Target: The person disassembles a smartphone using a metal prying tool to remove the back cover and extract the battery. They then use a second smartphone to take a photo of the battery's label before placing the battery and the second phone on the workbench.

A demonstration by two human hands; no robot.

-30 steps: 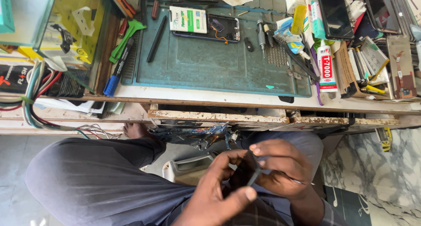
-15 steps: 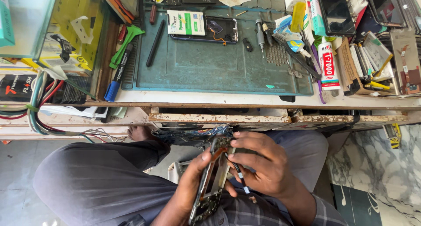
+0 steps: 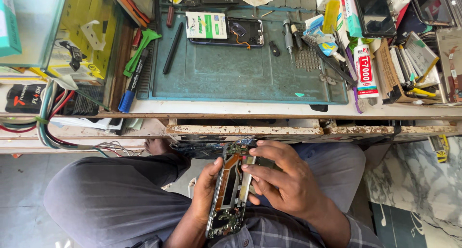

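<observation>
A cluttered tabletop (image 3: 250, 108) with a teal mat (image 3: 240, 75) is seen from above. Below its near edge, over the lap, an opened phone (image 3: 230, 192) is gripped by the left hand (image 3: 204, 190), while the right hand (image 3: 284, 180) is closed on its other side.

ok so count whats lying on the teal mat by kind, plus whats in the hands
Opened phones on the teal mat: 1
Black stylus pens: 1
Screwdrivers: 1
Small black pieces: 1
Opened phone frames held by left hand and right hand: 1
Total: 5
</observation>
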